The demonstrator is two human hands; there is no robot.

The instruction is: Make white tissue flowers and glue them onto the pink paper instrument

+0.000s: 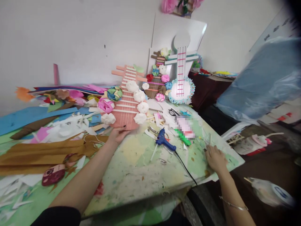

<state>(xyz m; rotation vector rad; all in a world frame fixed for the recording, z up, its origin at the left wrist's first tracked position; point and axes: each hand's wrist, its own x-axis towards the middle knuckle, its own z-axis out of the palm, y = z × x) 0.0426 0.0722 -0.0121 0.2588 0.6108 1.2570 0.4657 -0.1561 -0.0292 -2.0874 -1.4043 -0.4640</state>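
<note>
Hands: left hand (119, 135) pinched pink lute (124, 106) at its base; right hand (215, 157) half-curled near the surface's (141, 180) right corner, hold unclear.
Pink lute: rose neck-up beyond left hand, the nearer.

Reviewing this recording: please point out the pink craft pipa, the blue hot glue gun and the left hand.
Pink craft pipa (124, 107): head view, on the body.
Blue hot glue gun (166, 143): head view, on the handle.
Left hand (118, 135): head view, on its middle.
</note>
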